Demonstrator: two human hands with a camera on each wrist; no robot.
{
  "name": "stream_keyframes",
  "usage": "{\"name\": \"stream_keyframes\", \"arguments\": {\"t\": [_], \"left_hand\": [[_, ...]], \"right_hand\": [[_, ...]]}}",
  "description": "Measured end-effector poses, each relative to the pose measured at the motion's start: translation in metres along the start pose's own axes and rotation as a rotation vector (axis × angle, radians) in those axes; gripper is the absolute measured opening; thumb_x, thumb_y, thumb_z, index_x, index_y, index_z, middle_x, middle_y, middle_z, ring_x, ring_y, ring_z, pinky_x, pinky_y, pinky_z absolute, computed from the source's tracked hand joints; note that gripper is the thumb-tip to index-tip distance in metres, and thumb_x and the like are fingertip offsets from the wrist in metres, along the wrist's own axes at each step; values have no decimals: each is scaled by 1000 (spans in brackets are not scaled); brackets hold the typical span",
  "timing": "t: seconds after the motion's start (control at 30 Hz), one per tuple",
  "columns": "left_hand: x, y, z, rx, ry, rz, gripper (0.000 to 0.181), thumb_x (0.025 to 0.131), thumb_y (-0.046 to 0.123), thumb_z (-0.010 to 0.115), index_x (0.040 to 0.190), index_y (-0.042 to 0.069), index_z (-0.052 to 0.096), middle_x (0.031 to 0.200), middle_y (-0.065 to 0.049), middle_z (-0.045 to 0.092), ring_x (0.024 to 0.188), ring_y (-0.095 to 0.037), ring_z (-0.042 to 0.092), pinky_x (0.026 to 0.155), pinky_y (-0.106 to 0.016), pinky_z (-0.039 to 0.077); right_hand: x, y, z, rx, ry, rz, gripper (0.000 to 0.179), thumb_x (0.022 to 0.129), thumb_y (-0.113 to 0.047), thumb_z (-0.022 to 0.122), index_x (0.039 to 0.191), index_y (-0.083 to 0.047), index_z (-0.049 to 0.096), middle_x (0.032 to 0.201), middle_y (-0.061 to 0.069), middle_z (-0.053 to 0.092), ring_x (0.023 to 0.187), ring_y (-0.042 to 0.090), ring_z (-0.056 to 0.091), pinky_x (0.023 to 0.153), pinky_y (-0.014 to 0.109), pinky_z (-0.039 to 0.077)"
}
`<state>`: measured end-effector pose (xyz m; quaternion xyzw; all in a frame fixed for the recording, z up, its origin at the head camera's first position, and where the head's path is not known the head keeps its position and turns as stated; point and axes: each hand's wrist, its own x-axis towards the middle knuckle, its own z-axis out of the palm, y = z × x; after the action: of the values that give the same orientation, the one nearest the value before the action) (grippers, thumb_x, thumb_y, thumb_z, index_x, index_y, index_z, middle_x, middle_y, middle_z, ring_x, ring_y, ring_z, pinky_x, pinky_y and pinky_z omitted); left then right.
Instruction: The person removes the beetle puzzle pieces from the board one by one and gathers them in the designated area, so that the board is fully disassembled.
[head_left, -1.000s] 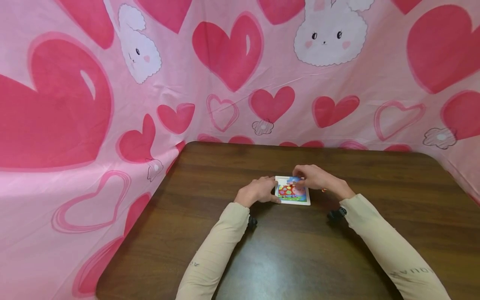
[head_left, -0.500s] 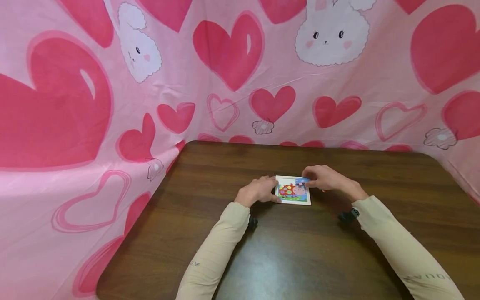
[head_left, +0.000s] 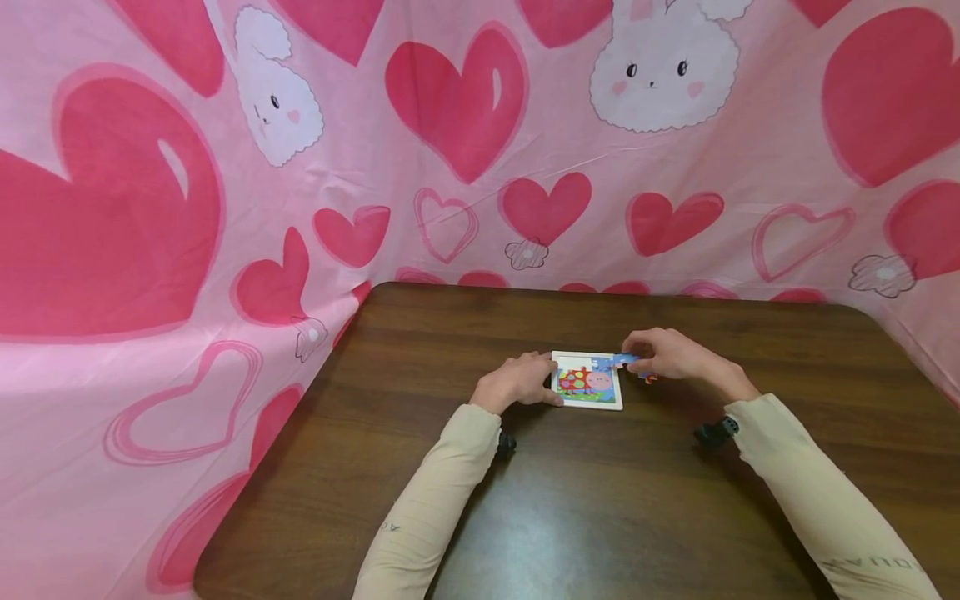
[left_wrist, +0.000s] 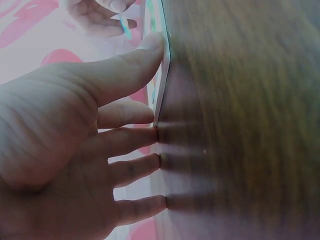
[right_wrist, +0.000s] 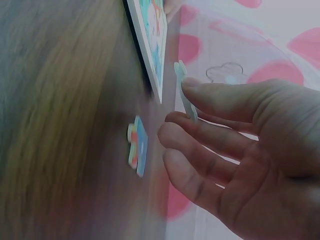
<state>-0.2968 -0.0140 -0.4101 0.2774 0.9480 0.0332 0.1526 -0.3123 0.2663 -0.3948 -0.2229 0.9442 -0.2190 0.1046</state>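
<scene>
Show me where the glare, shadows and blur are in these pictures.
Head view: pale glare on the brown table, near the bottom middle; left wrist view: dark, shadow-like streaks run across the wood from the fingertips of the left hand; right wrist view: a hazy look, the wood grain smeared, the small colourful pieces soft-edged.

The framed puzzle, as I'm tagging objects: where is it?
In the head view, the framed puzzle lies right of centre on the table, between the left hand at its left edge and the right hand.
</scene>
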Motion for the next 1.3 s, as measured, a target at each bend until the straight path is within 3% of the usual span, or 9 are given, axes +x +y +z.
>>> {"name": "stream_keyframes", "arguments": {"t": [0.37,0.87,1.3], "left_hand": [[-1,0,-1,-19,-13,-10,68,89,51,66,146,18,47,159,-2,34,146,-23,33,117,-44,33],[-1,1,-2,15,1,2,63,89,51,66,142,18,52,157,-3,37,142,-24,38,113,-44,37],[-1,0,-2,14,5,6,63,88,51,67,140,18,53,156,-3,39,140,-23,40,112,-44,39]], "right_hand": [[-10,15,-7,-8,-5,8,25,88,-15,72,112,-8,67,96,5,67,79,18,53,65,29,45],[-28,30,-12,-52,1,-24,21,88,-13,72,108,-7,68,99,6,69,77,16,52,63,28,43],[-37,41,-15,-137,40,-59,17,86,-10,73,103,-9,71,97,4,72,83,17,56,73,36,48]]}}
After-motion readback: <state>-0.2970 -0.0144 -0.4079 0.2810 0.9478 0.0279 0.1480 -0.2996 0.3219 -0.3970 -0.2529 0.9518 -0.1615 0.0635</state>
